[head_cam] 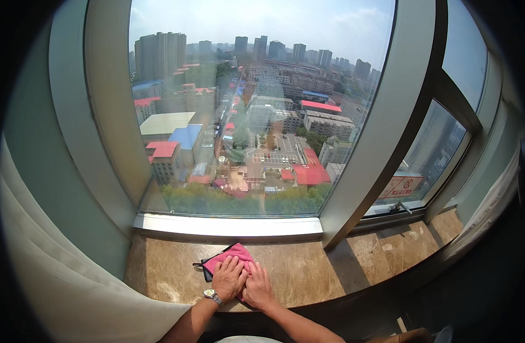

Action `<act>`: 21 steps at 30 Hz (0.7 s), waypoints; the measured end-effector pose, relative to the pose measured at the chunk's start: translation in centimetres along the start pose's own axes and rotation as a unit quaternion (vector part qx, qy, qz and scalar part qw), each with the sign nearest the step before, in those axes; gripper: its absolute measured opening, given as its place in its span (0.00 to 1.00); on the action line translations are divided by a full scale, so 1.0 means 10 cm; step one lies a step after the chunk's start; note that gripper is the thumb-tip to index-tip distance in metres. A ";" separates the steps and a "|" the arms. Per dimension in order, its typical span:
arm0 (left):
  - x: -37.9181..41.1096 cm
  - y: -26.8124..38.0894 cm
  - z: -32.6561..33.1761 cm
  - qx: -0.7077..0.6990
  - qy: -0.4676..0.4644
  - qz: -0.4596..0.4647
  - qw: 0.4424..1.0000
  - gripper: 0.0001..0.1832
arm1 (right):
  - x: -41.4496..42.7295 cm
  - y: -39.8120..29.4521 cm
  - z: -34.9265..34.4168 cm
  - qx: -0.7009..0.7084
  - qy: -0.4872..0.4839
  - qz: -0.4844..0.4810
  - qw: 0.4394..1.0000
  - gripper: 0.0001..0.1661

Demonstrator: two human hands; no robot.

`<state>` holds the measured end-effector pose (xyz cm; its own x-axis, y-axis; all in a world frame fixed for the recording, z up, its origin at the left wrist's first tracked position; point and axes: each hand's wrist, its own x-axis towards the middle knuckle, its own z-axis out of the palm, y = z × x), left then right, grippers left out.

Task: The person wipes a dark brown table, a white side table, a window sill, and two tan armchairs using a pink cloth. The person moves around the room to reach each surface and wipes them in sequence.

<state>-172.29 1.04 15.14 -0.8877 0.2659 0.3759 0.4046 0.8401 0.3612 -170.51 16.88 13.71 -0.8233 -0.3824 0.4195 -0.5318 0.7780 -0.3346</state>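
A pink cloth [237,253] with a dark underside and a black hanging loop lies partly folded on the brown stone windowsill [299,268]. My left hand [229,276], with a metal wristwatch [211,294] on its wrist, holds the cloth down with its fingers stretched forward over it. Close against it on the right, my right hand [258,285] bears on the cloth's right side, its fingers bent. Its thumb side touches my left hand. Part of the cloth is hidden under both hands, and a bit of it shows below them near the sill's front edge.
A large fixed window pane [253,128] rises behind the sill, above a pale metal bottom frame [228,225]. A wide metal mullion [389,120] stands at the right. Beyond it is a window with a handle [402,208]. A cream curtain [86,274] overlaps the sill's left front.
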 end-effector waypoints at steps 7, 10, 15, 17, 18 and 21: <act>0.14 -0.28 0.13 0.010 -0.007 0.037 0.999 0.18 | 0.10 -0.05 -0.09 0.074 0.016 -0.023 0.997 0.25; 0.09 -0.35 0.20 0.050 0.008 0.012 0.999 0.22 | 0.11 -0.01 -0.07 0.112 0.054 -0.038 0.991 0.22; -0.07 -0.35 0.20 0.123 0.020 -0.051 0.991 0.28 | -0.04 -0.17 0.05 0.138 0.071 -0.032 0.987 0.26; -0.11 -0.32 0.16 0.136 0.017 -0.062 0.989 0.29 | -0.12 -0.22 0.21 0.179 0.063 -0.005 0.982 0.30; -0.17 -0.33 0.11 0.135 0.002 -0.075 0.988 0.31 | -0.13 -0.26 0.22 0.135 0.052 -0.003 0.989 0.35; -0.36 -0.38 -0.01 0.143 0.010 -0.107 0.984 0.31 | -0.05 -0.34 0.26 0.115 0.034 0.000 0.993 0.35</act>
<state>-170.59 -3.19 12.50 -0.9401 0.0618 0.3353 0.1283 0.9753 0.1799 -168.80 13.13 12.46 -0.8124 -0.3414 0.4728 -0.5691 0.6409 -0.5152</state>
